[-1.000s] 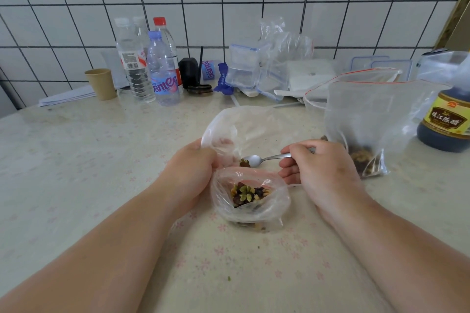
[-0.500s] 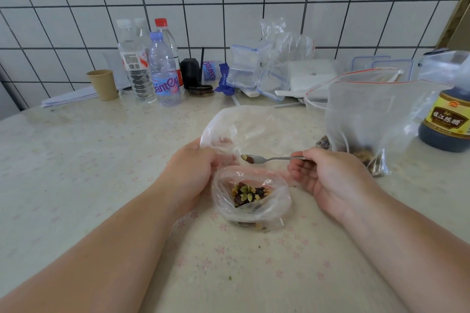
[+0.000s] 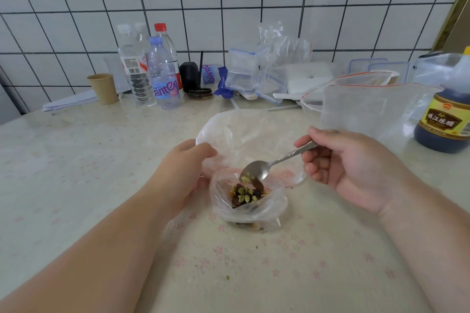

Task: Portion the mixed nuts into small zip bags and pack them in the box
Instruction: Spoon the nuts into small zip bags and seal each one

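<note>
The right hand (image 3: 356,168) pinches a spoon (image 3: 277,160) by its handle, bowl tipped into the mouth of the small bag (image 3: 248,201) on the counter (image 3: 76,173). The left hand (image 3: 183,173) grips the bag's left edge, fingers curled on the plastic. Nuts (image 3: 245,194) lie inside. A big bag (image 3: 368,109) stands behind the right hand, a vinegar bottle (image 3: 445,114) to its right, water bottles (image 3: 152,71) at the back left.
</note>
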Motion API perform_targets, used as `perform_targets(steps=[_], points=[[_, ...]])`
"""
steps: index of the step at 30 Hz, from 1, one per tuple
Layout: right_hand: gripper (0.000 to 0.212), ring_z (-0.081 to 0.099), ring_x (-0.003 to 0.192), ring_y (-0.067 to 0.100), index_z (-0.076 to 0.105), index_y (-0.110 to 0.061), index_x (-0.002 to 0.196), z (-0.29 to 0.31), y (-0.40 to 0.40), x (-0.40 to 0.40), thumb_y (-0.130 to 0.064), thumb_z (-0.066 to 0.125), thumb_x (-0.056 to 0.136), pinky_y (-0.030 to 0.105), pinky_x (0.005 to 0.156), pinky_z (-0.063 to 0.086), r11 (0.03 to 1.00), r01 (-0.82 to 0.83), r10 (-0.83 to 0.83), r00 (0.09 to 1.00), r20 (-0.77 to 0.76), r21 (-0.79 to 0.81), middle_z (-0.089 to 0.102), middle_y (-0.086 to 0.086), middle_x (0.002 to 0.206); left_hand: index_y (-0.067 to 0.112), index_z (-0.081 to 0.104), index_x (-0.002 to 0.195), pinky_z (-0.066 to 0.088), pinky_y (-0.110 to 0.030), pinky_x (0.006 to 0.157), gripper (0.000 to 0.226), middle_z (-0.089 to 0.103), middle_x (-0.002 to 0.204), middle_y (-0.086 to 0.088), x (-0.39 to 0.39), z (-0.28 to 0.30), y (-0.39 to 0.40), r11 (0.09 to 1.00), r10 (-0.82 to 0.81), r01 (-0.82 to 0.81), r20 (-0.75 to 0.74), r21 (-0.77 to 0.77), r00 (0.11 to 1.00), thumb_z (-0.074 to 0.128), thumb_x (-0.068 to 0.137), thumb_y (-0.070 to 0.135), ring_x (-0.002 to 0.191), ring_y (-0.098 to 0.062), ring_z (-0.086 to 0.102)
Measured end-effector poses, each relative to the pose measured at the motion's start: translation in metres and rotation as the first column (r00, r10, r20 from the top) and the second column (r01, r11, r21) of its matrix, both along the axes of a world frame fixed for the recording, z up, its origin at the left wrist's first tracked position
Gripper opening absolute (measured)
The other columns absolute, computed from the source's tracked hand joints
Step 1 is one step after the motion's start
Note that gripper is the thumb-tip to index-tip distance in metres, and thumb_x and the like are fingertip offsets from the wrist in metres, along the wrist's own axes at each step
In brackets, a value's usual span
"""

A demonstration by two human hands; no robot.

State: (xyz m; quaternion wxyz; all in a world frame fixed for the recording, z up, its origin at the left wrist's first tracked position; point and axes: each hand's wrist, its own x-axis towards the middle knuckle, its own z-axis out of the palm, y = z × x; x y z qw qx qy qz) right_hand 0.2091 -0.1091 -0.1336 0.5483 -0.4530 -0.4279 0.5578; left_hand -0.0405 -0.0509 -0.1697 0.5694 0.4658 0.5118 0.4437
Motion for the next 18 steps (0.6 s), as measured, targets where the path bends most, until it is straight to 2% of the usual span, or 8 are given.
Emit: perform_targets(steps=[3, 6, 8, 10, 11, 14, 18], points=[[0.026, 0.058, 0.050, 0.018, 0.078, -0.008, 0.075, 0.001, -0.005, 0.002, -0.029, 0.063, 0.079, 0.024, 0.045, 0.048, 0.985, -0.110, 0.099, 0.991, 0.090, 0.134, 0.063, 0.012, 0.064, 0.011, 0.074, 0.101, 0.053, -0.072, 0.091, 0.035, 0.076, 0.107, -0.026, -0.002, 0.003, -0.004, 1.000, 0.009, -0.009, -0.005, 0.000, 1.000, 0.067, 0.070, 0.025, 0.086, -0.048, 0.074], [0.023, 0.059, 0.052, 0.020, 0.077, -0.007, 0.077, 0.001, -0.007, 0.004, -0.026, 0.064, 0.079, 0.025, 0.047, 0.048, 0.961, -0.163, 0.131, 0.980, 0.151, 0.222, 0.065, 0.015, 0.067, 0.012, 0.074, 0.104, 0.057, -0.069, 0.088, 0.035, 0.077, 0.105, -0.025, -0.004, 0.005, -0.006, 1.000, -0.006, 0.006, -0.020, 0.014, 1.000, 0.069, 0.073, 0.028, 0.082, -0.042, 0.075], [0.021, 0.059, 0.053, 0.020, 0.077, -0.008, 0.076, 0.001, -0.006, 0.006, -0.023, 0.062, 0.080, 0.024, 0.047, 0.048, 0.957, -0.112, 0.091, 0.992, 0.090, 0.267, 0.065, 0.014, 0.067, 0.013, 0.073, 0.109, 0.064, -0.058, 0.079, 0.035, 0.079, 0.098, -0.020, -0.005, 0.005, -0.006, 0.999, -0.003, 0.005, -0.054, 0.044, 0.999, 0.069, 0.079, 0.031, 0.081, -0.038, 0.078], [0.021, 0.060, 0.053, 0.019, 0.078, -0.009, 0.075, -0.001, -0.002, 0.009, -0.017, 0.060, 0.082, 0.024, 0.048, 0.048, 0.957, -0.024, 0.016, 0.999, 0.030, 0.289, 0.066, 0.013, 0.066, 0.017, 0.075, 0.105, 0.063, -0.041, 0.064, 0.026, 0.081, 0.090, -0.013, -0.007, 0.005, -0.005, 0.995, 0.037, -0.028, -0.100, 0.096, 0.994, 0.067, 0.087, 0.033, 0.074, -0.030, 0.078], [0.022, 0.061, 0.055, 0.019, 0.078, -0.009, 0.074, -0.004, 0.000, 0.009, -0.012, 0.059, 0.085, 0.024, 0.049, 0.049, 0.957, 0.024, -0.033, 0.999, 0.028, 0.291, 0.066, 0.013, 0.067, 0.020, 0.076, 0.101, 0.061, -0.038, 0.061, 0.023, 0.080, 0.087, -0.010, -0.008, 0.005, -0.005, 0.992, 0.060, -0.044, -0.132, 0.119, 0.989, 0.066, 0.088, 0.035, 0.071, -0.026, 0.077], [0.029, 0.066, 0.062, 0.022, 0.077, -0.007, 0.077, -0.017, 0.009, 0.004, 0.000, 0.054, 0.093, 0.025, 0.055, 0.053, 0.950, 0.146, -0.176, 0.980, 0.090, 0.275, 0.069, 0.014, 0.072, 0.030, 0.078, 0.088, 0.060, -0.042, 0.068, 0.025, 0.080, 0.083, -0.004, -0.008, 0.007, -0.005, 0.989, 0.100, -0.071, -0.232, 0.133, 0.968, 0.062, 0.081, 0.047, 0.071, -0.027, 0.074], [0.018, 0.070, 0.069, 0.021, 0.076, -0.011, 0.087, -0.033, 0.018, -0.004, -0.003, 0.061, 0.094, 0.026, 0.063, 0.056, 0.951, 0.191, -0.246, 0.944, 0.221, 0.242, 0.075, 0.008, 0.078, 0.026, 0.078, 0.083, 0.055, -0.044, 0.073, 0.030, 0.080, 0.082, -0.006, -0.008, 0.006, -0.004, 0.987, 0.125, -0.095, -0.239, 0.131, 0.963, 0.060, 0.079, 0.049, 0.071, -0.029, 0.070]])
